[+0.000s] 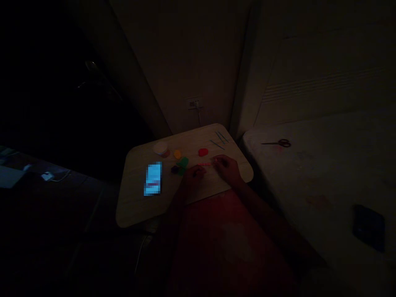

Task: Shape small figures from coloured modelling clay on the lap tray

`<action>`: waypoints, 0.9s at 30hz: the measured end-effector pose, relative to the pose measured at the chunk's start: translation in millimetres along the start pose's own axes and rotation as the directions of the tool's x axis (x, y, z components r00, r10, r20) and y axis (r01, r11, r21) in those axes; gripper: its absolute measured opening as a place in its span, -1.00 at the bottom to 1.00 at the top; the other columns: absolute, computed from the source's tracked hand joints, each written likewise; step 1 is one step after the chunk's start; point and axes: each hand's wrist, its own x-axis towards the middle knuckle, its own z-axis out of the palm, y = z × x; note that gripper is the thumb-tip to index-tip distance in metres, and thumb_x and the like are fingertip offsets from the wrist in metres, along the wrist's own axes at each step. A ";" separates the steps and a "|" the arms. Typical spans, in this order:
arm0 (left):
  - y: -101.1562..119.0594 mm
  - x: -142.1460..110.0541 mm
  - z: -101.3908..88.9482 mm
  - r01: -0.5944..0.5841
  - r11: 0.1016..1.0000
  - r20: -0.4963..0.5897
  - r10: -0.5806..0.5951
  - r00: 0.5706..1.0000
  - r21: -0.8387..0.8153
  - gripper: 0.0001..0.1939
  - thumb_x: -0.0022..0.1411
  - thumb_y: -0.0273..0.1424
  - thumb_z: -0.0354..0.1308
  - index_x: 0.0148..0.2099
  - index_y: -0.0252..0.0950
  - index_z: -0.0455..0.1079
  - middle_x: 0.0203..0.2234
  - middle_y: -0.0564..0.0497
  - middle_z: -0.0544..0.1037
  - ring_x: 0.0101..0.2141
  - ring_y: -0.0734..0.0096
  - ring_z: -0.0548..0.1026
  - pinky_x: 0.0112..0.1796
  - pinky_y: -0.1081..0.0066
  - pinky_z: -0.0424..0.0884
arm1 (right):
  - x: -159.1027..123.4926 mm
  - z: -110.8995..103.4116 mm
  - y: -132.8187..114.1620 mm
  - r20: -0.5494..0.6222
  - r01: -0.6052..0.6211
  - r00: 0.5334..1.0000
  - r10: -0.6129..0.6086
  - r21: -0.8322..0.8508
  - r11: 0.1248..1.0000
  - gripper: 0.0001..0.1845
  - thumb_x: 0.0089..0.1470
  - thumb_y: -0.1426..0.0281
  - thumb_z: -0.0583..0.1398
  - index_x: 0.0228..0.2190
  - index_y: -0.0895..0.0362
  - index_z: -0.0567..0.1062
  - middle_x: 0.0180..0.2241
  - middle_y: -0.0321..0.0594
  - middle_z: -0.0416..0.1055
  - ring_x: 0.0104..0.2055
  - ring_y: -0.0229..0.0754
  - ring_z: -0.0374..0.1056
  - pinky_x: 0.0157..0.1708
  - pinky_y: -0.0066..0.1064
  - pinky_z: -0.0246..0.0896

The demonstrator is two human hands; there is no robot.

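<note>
In dim light, my right hand (226, 166) is closed in a pinch at the right end of a thin red strip (204, 164), which looks like modelling clay. My left hand (194, 173) has its fingers curled just below the strip's left end; whatever it may hold is too dark to make out. Beyond the hands lies a red clay lump (203, 152). To the left of them are a green lump (183, 161), a yellow lump (177, 154) and a dark purple lump (175, 169).
On the small table (133, 206) are a lit phone (153, 178), a pale tub (161, 149) and several thin dark sticks (218, 142). Scissors (283, 143) and a dark blue object (369, 227) lie on the pale surface at right. A wall socket (194, 103) sits behind.
</note>
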 end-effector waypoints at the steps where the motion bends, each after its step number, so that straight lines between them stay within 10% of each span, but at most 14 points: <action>1: 0.1 -0.1 0.0 0.000 1.000 -0.001 0.000 1.000 0.003 -0.77 0.22 -0.27 0.10 -0.30 -0.31 0.47 -0.48 0.06 0.45 -0.42 0.43 0.35 -0.39 0.47 0.26 | -0.2 0.1 -0.5 -0.004 0.007 1.000 -0.007 -0.003 1.000 -0.69 0.13 0.18 0.24 -0.22 0.13 0.62 -0.29 -0.13 0.62 -0.28 -0.10 0.51 -0.24 -0.31 0.39; 27: -1.3 0.1 -0.2 -0.004 1.000 -0.003 0.004 1.000 -0.017 -0.80 0.21 -0.30 0.11 -0.30 -0.32 0.48 -0.50 0.08 0.46 -0.43 0.44 0.36 -0.38 0.47 0.26 | 0.3 -1.8 -4.6 0.064 0.007 0.998 -0.007 0.003 1.000 -0.72 0.21 0.28 0.15 -0.50 0.11 0.47 -0.54 -0.28 0.45 -0.45 -0.20 0.35 -0.36 -0.40 0.21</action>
